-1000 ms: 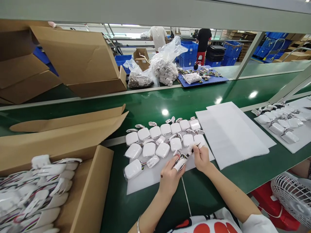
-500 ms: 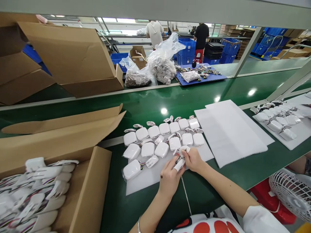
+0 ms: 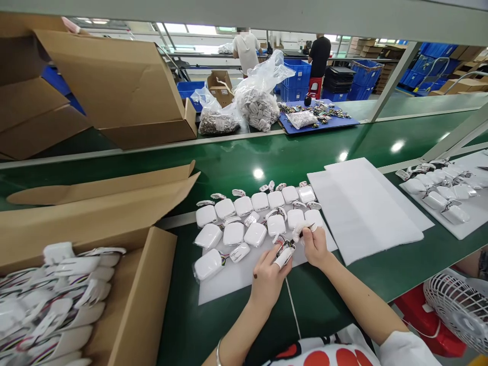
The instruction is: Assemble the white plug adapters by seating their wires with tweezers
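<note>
My left hand point(image 3: 269, 274) is closed around a small white plastic casing point(image 3: 284, 257) with thin coloured wires at its upper end. Just to the right, the fingers of my right hand point(image 3: 317, 248) pinch a crumpled-looking white piece point(image 3: 301, 232) with something dark beside it; its kind is unclear. Both hands are over the near edge of a white foam sheet point(image 3: 219, 292). Rows of white rounded-square plastic units point(image 3: 233, 234) lie on that sheet, several in clear film, with wired small white parts point(image 3: 240, 252) beside them.
An open cardboard box point(image 3: 152, 295) of similar wired white units stands at the left. White foam sheets point(image 3: 366, 208) lie to the right, before another filled sheet point(image 3: 467, 223). Behind are plastic bags of parts point(image 3: 259, 107) and a blue tray point(image 3: 297, 127). A fan point(image 3: 457, 305) stands lower right.
My right hand has moved to the right, away from my left hand, with the white piece in its fingers. My left hand still holds the wired casing in nearly the same place.
</note>
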`<state>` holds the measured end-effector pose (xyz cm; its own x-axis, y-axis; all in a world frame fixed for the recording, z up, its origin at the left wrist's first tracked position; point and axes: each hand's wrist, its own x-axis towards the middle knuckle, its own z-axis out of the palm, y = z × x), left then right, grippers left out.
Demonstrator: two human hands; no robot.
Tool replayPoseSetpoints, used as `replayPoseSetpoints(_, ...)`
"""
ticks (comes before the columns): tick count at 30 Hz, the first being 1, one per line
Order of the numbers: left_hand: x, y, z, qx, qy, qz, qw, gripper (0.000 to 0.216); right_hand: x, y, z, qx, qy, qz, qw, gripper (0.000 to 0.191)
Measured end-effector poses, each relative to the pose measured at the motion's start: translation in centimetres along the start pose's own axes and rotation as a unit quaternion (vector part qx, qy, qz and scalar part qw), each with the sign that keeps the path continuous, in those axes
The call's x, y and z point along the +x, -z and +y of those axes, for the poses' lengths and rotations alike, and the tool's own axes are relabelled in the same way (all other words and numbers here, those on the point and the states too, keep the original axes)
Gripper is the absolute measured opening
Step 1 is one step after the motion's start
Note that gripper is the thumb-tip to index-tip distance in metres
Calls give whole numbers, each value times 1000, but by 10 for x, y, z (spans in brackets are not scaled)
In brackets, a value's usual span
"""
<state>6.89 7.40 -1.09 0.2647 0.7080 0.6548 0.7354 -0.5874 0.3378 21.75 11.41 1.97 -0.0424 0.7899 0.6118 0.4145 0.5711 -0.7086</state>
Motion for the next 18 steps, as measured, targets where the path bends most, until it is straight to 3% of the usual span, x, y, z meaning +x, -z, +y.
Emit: replayPoseSetpoints(18,-1,-1,-2,-4,-9,13,1000,16,0,-5,2,26,29,-11,999,39)
